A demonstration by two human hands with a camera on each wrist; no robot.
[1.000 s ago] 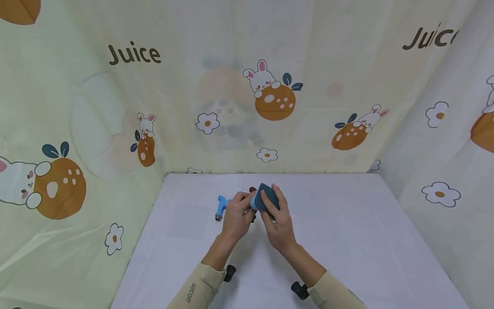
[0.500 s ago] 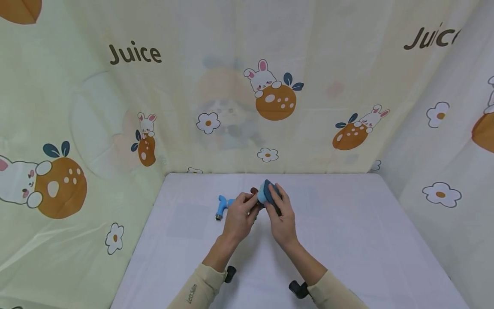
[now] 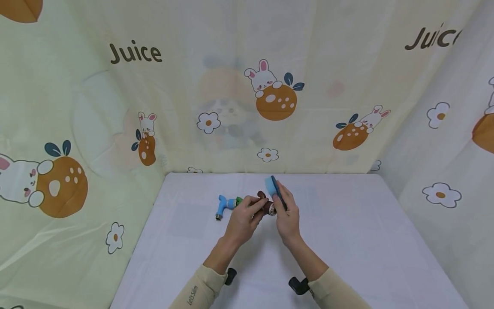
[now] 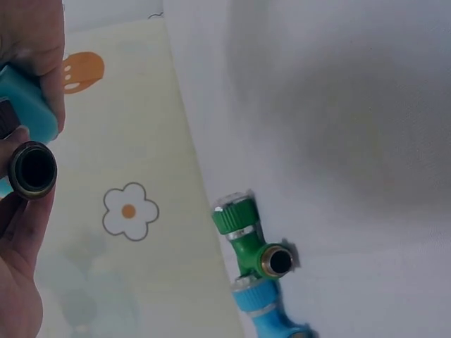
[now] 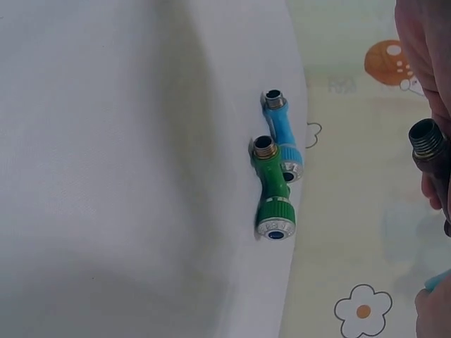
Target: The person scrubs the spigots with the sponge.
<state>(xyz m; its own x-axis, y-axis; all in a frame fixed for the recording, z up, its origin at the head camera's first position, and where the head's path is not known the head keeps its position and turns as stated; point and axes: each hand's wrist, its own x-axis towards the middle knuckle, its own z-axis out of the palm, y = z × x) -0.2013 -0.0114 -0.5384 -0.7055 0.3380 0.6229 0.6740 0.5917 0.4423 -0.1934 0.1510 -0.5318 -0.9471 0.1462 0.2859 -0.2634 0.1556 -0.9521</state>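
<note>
My left hand (image 3: 243,219) grips a brown tap-like fitting (image 3: 269,208) by its body, near the middle of the table's far half. One end of it has a round silver face, turned to the right. Its threaded, hollow metal outlet (image 5: 426,139) shows in the right wrist view. In my right hand (image 3: 288,218) is a sponge (image 3: 272,187), light blue on one side and dark blue on the other. Thumb and fingers pinch it upright, the light side turned left, just above and right of the fitting. Fingers hide part of the brown body.
On the table (image 3: 355,231), left of my hands, lie a blue tap-like fitting (image 3: 223,207) and a green one (image 4: 248,246) side by side. My left hand partly hides the green one in the head view. A printed curtain (image 3: 231,141) stands behind the table.
My right hand has drawn the sponge right and up, turning it edge-on. The brown fitting, earlier mostly covered, now shows. My left hand has shifted slightly right; the blue fitting stays put.
</note>
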